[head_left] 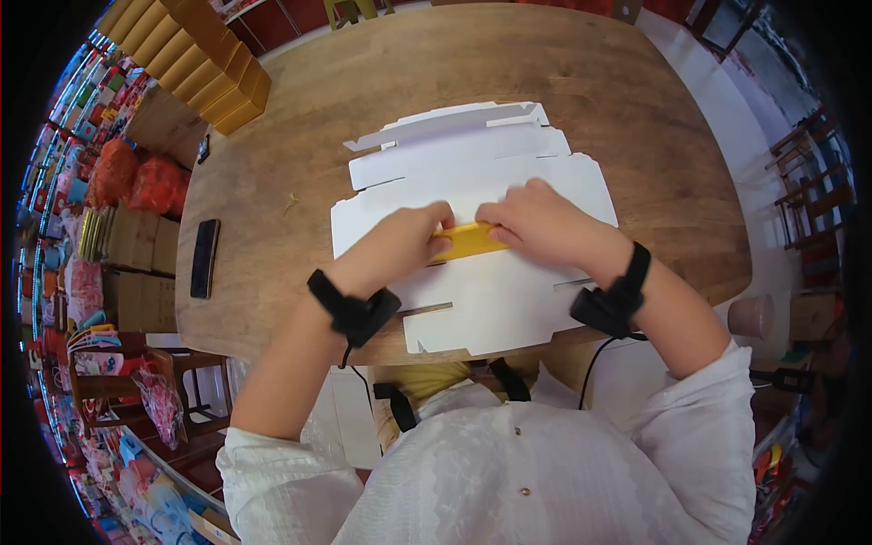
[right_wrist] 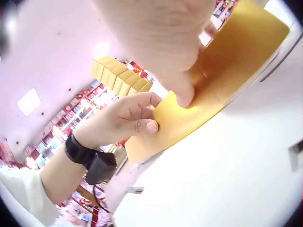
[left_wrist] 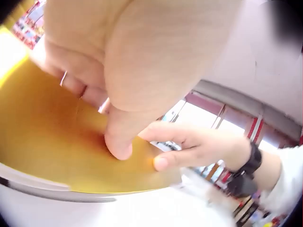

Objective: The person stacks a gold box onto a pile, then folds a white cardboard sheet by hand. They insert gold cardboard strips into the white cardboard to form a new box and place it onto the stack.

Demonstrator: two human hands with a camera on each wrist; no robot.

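L hand (head_left: 391,250) + R hand (head_left: 545,222) fingers (right_wrist: 142,124) are pinching yellow flap (head_left: 470,242) of carton blank (head_left: 495,309), prob. to hold it raised.

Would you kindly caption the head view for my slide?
Left hand and right hand pinch a yellow flap of a white carton blank on a table.

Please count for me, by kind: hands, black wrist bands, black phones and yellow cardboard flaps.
2 hands: left hand, right hand
2 black fabric wrist bands
1 black flat rectangular phone
1 yellow folded cardboard flap
Total: 6
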